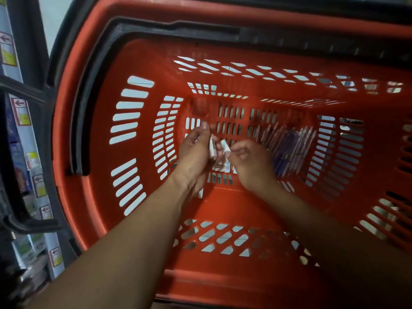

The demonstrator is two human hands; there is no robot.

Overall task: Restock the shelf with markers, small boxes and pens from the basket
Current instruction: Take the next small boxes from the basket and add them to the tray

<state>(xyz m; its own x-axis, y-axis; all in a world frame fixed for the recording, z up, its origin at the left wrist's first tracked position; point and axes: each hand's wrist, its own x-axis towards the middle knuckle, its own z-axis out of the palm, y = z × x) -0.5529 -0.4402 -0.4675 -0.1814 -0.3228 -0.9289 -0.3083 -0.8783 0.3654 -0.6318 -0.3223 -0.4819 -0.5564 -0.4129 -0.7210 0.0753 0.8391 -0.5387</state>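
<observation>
Red basket (93,130) filling the frame, left hand (192,152) gripping a small box (213,148) at centre, right hand (252,161) pinching another box (225,146) beside it, pens (287,148) right of centre on the basket floor, shelf (20,130) at left edge.

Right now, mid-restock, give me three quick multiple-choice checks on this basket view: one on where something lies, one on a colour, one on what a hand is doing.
1. Where do the pens lie?
A. On the basket floor, to the right of both hands
B. On the basket rim
C. On the shelf at left

2. What colour is the basket?
A. Blue
B. Red-orange with a black handle
C. Green

3. What is the left hand doing?
A. Hanging idle outside the basket
B. Gripping the handle
C. Holding a small box

Answers: 1 A, the pens sit bunched on the slotted floor; 2 B, the walls are red-orange; 3 C, its fingers curl round the box, with the right hand close beside.
</observation>
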